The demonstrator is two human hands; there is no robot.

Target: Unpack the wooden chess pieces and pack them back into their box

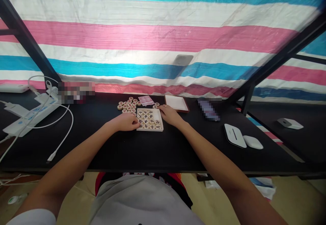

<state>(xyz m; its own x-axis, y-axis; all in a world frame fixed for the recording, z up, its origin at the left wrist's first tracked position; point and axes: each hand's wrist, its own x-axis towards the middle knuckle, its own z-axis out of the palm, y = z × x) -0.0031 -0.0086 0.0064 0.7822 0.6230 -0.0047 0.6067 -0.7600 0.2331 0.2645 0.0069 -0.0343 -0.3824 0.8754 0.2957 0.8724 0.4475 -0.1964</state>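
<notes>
A person's bare arms reached over a black table (pixel 150 153) toward a shallow white box (pixel 158 114), which sat near the middle, in front of the person.

Inside it, round black-marked pieces (pixel 146 117) lay flat, faces up. The two nearer rows ran four across and the two farther rows three across, leaving a bare patch at the far right corner.

The left hand (pixel 129 121) was curled at the box's left wall, thumb and forefinger close together; whether they were clamped on the wall or on a piece could not be told. The right hand (pixel 170 115) reached past the far right corner, its fingertips at two loose pieces (pixel 155 106) just beyond the box; whether they had closed on one could not be told.

Red-marked pieces (pixel 129 108) lay clustered beyond the left hand. Pink paper (pixel 146 100) lay beyond the box, and a red-edged lid (pixel 177 103) beyond the right hand.

For good handling, a light brace from the left hand seemed best, enough to stop the box sliding. Any piece was best pinched singly by its rim and laid flat, the wrist high enough to clear the neat rows.
</notes>
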